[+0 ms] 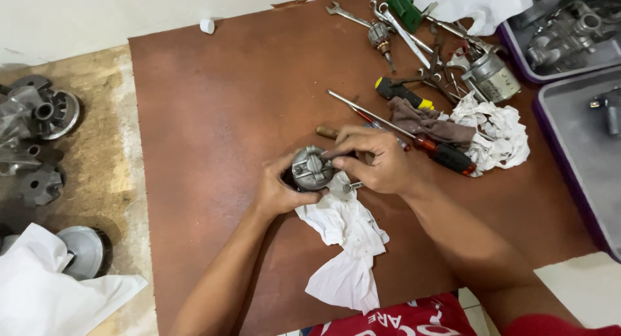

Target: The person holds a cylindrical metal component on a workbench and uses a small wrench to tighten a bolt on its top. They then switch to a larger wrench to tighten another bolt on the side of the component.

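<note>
Metal part (312, 168): a round grey piece with bumps and small bolts, held between both hands, just above a white rag (346, 245).
Left hand (279, 190): wraps around the part's left side and grips it tight.
Right hand (378, 160): fingers curl over the part's right edge and pinch something small there; what it is cannot be told.
Feel: it looks hard, stiff and heavy for its size, and maybe oily and slippery.
Best hold: around the round rim, not the little sticking-out bits.
Nearby: a screwdriver (446, 153) lies just past the right hand.

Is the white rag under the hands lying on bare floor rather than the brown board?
No: the white rag lies on the brown board, just below the round metal part that both hands hold.
</note>
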